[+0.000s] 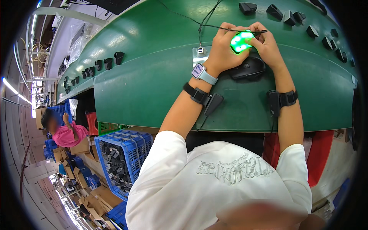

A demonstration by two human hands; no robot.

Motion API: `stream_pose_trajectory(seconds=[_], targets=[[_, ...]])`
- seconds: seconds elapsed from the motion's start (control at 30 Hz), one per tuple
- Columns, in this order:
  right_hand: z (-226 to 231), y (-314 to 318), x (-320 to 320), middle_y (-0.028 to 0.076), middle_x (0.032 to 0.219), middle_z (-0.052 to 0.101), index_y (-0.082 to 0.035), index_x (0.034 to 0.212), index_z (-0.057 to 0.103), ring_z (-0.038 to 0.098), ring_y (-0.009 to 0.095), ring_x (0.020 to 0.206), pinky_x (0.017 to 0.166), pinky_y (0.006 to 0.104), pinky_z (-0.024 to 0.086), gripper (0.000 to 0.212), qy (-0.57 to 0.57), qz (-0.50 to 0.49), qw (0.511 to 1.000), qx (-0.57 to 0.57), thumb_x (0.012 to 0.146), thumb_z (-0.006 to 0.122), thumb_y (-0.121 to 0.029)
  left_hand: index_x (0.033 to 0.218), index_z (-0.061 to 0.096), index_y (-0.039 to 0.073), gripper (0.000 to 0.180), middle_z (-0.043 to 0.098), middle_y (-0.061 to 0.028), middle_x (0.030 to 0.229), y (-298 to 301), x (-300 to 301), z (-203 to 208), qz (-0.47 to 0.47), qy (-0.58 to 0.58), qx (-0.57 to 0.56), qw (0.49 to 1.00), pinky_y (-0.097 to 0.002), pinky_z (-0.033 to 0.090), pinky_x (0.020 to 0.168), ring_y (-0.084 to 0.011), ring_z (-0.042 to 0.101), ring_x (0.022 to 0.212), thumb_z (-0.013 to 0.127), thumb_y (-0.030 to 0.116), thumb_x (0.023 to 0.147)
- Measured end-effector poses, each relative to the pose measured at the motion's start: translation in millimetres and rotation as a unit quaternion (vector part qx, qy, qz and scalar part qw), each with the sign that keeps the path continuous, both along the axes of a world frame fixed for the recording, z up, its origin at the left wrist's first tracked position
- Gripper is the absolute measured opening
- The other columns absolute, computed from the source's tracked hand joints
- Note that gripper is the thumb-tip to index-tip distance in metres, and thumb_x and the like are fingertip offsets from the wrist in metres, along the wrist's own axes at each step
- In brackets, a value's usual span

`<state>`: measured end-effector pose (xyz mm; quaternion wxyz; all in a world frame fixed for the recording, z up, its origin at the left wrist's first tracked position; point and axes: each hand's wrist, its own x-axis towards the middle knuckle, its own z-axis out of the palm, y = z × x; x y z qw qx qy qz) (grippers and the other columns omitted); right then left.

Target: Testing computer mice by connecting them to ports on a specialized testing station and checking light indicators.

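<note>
A small dark-edged device with a bright green lit face point(241, 42) is gripped in my left hand point(223, 49), its fingers curled round it. At its right side my right hand point(268, 45) is closed, thumb on the lit face and fingers pinching at a black cable point(230, 28) that reaches the device's upper edge. Whether the cable's end sits in the device is hidden by my fingers. Just below both hands lies a rounded black object like a computer mouse point(249, 68) on the green table point(153, 92). A white USB plug or socket point(200, 50) stands beside my left wrist.
Several black wedge-shaped housings point(274, 12) lie along the far right, and more point(108, 63) line the left side. A blue crate point(126, 143) full of dark parts stands below the table's left edge. A person in pink point(69, 134) is farther left, among cartons.
</note>
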<state>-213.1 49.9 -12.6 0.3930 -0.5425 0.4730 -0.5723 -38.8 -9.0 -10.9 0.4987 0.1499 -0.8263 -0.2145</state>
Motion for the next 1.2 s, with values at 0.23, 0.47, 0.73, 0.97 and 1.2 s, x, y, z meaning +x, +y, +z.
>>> stream_pose_trajectory(seconds=[0.23, 0.47, 0.73, 0.97, 1.2], targets=[[-8.7, -11.2, 8.2, 0.007, 0.103, 0.067, 0.004, 0.108, 0.065, 0.062, 0.017, 0.1, 0.092, 0.031, 0.047, 0.028, 0.122, -0.054, 0.99, -0.056, 0.102, 0.049, -0.018, 0.112, 0.066, 0.003, 0.045, 0.065, -0.0185, 0.106, -7.2, 17.5, 1.8, 0.027, 0.009, 0.017, 0.999, -0.044, 0.053, 0.084, -0.0374, 0.061, 0.1, 0.079, 0.017, 0.071], [-49.2, -14.8, -68.6, -0.002, 0.079, 0.052, -0.008, 0.087, 0.056, 0.048, 0.008, 0.071, 0.065, 0.0247, 0.039, 0.029, -0.275, 0.027, 0.958, 0.084, 0.105, 0.049, -0.029, 0.111, 0.066, 0.002, 0.038, 0.059, -0.0192, 0.11, 16.8, 10.3, 10.3, 0.016, -0.084, 0.056, 0.995, -0.0437, 0.054, 0.08, -0.039, 0.064, 0.09, 0.077, 0.024, 0.081], [-26.7, -11.0, -44.6, -0.006, 0.069, 0.032, -0.015, 0.074, 0.04, 0.03, 0.006, 0.061, 0.056, 0.0259, 0.023, 0.034, -0.061, -0.094, 0.989, 0.099, 0.104, 0.052, -0.025, 0.095, 0.056, 0.001, 0.036, 0.06, -0.0192, 0.085, -99.9, 159.9, -10.3, 0.311, 0.107, 0.153, 0.932, -0.0486, 0.051, 0.067, -0.0349, 0.066, 0.072, 0.042, 0.032, 0.107], [-29.2, -0.5, -42.7, -0.008, 0.071, 0.042, -0.011, 0.073, 0.054, 0.036, 0.003, 0.062, 0.056, 0.0236, 0.026, 0.028, -0.011, -0.128, 0.992, 0.019, 0.098, 0.059, -0.02, 0.116, 0.068, -0.001, 0.06, 0.074, -0.0203, 0.099, -165.8, 282.8, -12.6, 0.637, -0.459, 0.159, 0.599, -0.0555, 0.046, 0.089, -0.0401, 0.07, 0.096, 0.035, 0.047, 0.103], [-27.4, -8.0, -30.3, -0.007, 0.074, 0.048, -0.009, 0.085, 0.062, 0.04, 0.004, 0.065, 0.057, 0.0228, 0.03, 0.024, -0.052, -0.123, 0.989, 0.057, 0.102, 0.057, -0.026, 0.096, 0.073, -0.003, 0.033, 0.071, -0.0234, 0.094, -66.3, 176.5, 61.6, 0.342, -0.195, 0.104, 0.913, -0.0463, 0.053, 0.08, -0.0412, 0.067, 0.09, 0.061, 0.028, 0.09]])
